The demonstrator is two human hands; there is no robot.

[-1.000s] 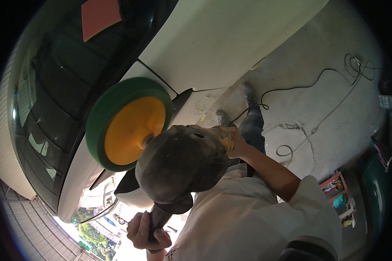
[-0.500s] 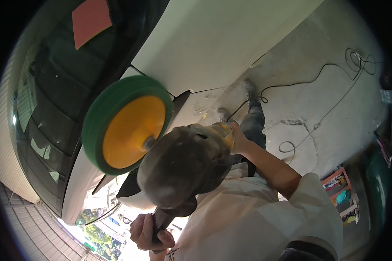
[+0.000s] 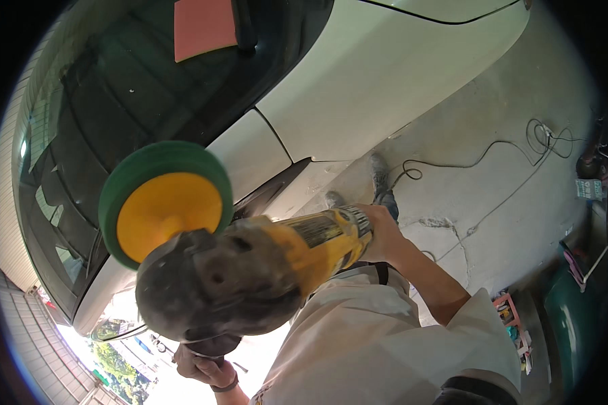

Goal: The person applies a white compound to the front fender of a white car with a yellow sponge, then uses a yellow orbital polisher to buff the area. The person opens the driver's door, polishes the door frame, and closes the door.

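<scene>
one yellow-and-black polisher (image 3: 250, 270), at seven o'clock, carries a dark label (image 3: 321, 231) blurred past reading; right hand (image 3: 382, 233) wraps its fingers around the rear end, left hand (image 3: 205, 370) grips the side handle (image 3: 213, 346). at three o'clock, a pale-blue panel (image 3: 589, 189) bears tiny print.

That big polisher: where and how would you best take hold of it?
Probably with two hands: the yellow rear body from the right, and the dark side handle from the left. The body runs long behind the bulky dark head, and the handle juts out away from the green pad. The right hand and left hand grip just there.
</scene>
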